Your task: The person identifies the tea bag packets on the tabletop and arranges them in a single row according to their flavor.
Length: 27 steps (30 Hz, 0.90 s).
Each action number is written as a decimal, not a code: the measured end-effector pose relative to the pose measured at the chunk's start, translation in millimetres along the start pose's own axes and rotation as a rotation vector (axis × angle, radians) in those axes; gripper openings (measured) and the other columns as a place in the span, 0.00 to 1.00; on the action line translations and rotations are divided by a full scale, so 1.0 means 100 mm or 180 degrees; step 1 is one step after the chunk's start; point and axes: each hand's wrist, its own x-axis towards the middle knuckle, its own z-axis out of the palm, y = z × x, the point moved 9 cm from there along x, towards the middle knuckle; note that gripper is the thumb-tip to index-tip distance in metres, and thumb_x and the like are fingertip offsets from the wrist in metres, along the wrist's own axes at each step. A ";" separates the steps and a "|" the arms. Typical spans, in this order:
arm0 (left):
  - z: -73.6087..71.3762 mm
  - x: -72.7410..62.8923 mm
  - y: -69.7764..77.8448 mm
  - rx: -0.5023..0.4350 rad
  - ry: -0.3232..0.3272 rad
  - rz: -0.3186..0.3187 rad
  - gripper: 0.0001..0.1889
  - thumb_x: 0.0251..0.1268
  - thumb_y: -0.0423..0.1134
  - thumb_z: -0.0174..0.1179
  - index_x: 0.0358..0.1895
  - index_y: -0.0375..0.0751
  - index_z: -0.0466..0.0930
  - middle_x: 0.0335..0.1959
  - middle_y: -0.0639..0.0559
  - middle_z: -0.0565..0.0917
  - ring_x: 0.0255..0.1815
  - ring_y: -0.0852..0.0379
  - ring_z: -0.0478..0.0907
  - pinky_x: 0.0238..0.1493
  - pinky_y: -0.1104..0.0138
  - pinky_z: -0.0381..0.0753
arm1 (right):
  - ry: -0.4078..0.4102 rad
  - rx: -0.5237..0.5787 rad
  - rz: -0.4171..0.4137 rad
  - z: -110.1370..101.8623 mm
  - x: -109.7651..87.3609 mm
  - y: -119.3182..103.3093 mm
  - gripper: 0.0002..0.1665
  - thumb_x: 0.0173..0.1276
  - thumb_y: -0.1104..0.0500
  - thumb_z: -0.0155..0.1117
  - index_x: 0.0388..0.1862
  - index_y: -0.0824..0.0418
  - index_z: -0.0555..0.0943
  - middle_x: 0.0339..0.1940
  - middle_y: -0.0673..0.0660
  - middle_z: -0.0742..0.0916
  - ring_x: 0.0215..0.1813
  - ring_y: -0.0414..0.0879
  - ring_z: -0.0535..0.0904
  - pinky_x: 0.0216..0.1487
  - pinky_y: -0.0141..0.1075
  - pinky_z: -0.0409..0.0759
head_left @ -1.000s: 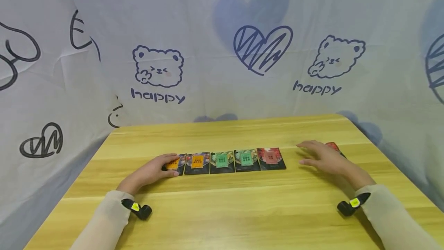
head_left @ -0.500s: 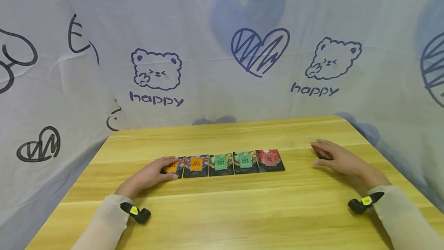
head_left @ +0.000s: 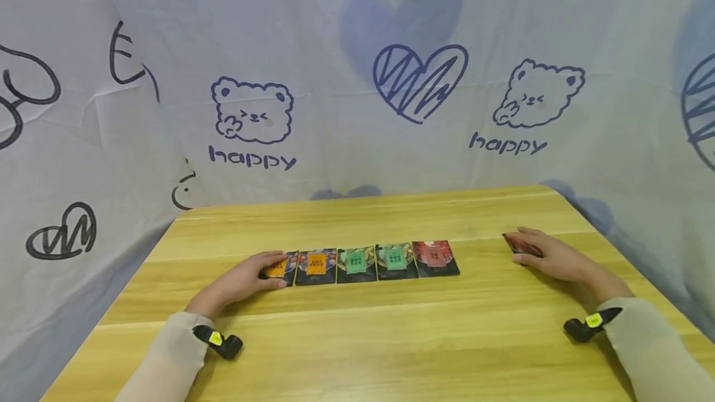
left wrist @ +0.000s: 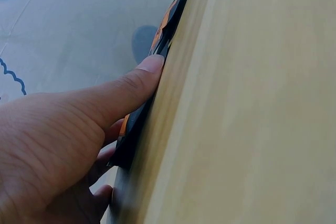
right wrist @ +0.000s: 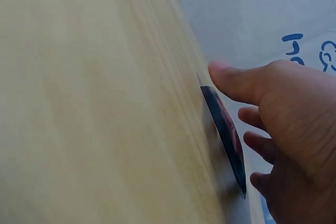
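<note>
Several flat food packets lie side by side in a row on the wooden table. At the left end, my left hand [head_left: 246, 278] grips an orange-labelled packet [head_left: 288, 265] between fingers at its far edge and thumb at its near edge. Its neighbours are a second orange-labelled packet [head_left: 316, 265], two green-labelled packets [head_left: 357, 264] and a red packet [head_left: 436, 258]. Apart from the row, another red packet [head_left: 518, 244] lies under my right hand [head_left: 558, 259], which partly hides it. In the right wrist view the thumb [right wrist: 236, 82] and loosely bent fingers spread around this packet [right wrist: 228, 135].
The light wooden table [head_left: 357, 340] reaches back to a hanging cloth [head_left: 335, 98] printed with bears and hearts. Each wrist carries a small black camera, the left camera [head_left: 229, 346] and right camera [head_left: 578, 329] both just above the tabletop.
My right hand has moved right, from beside the row to the separate red packet, whose left part now shows between thumb and fingers. The left hand stays on its packet.
</note>
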 end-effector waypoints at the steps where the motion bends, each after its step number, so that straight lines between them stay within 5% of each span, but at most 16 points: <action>1: 0.00 -0.01 0.00 0.0003 0.0005 -0.0011 0.40 0.64 0.58 0.62 0.73 0.39 0.64 0.73 0.35 0.61 0.73 0.32 0.54 0.69 0.40 0.56 | 0.0003 -0.0002 -0.0043 0.00 0.00 -0.01 0.33 0.75 0.50 0.58 0.72 0.67 0.67 0.72 0.78 0.61 0.70 0.76 0.55 0.63 0.69 0.57; 7: 0.00 -0.02 0.04 0.0004 0.0017 0.0022 0.40 0.65 0.56 0.62 0.74 0.36 0.63 0.73 0.33 0.62 0.72 0.32 0.56 0.69 0.41 0.57 | 0.0110 -0.0123 -0.0161 -0.04 -0.02 0.00 0.27 0.76 0.58 0.57 0.68 0.71 0.71 0.68 0.79 0.66 0.67 0.77 0.59 0.60 0.69 0.61; 27: -0.01 -0.04 -0.01 -0.0034 0.0018 -0.0069 0.40 0.65 0.57 0.62 0.74 0.39 0.62 0.74 0.36 0.60 0.74 0.34 0.54 0.70 0.41 0.55 | 0.0345 -0.0504 -0.0067 -0.10 -0.01 0.07 0.32 0.68 0.49 0.66 0.60 0.71 0.77 0.57 0.76 0.77 0.56 0.71 0.73 0.52 0.63 0.72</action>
